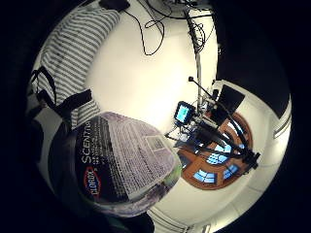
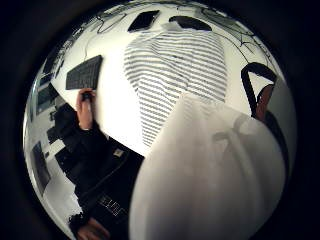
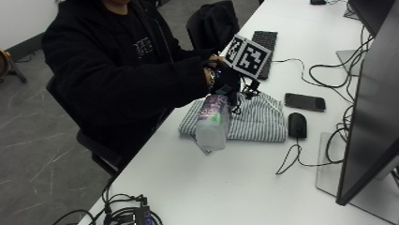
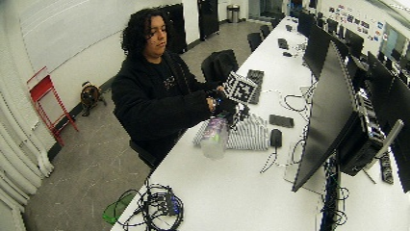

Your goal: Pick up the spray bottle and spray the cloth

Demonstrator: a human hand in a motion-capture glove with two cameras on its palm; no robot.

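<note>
In the outside view my gloved right hand [image 3: 225, 78] grips the top of a translucent spray bottle [image 3: 211, 123] with a purple label and holds it in the air above the table's near edge. The bottle hangs at a tilt just in front of the folded grey-and-white striped cloth [image 3: 254, 123], which lies flat on the white table [image 3: 249, 187]. The bottle's label [image 1: 121, 160] fills much of the little finger side palm view, and its pale body [image 2: 215, 175] fills the thumb side view, with the striped cloth [image 2: 175, 75] behind it.
A black mouse [image 3: 297, 124] lies right beside the cloth, a phone [image 3: 305, 101] just past it, and a keyboard [image 3: 264, 47] farther along. A monitor [image 3: 368, 122] with trailing cables stands on the right. The person's bare hand [image 2: 85, 110] rests near the keyboard. Cables [image 3: 124, 213] lie at the table's near corner.
</note>
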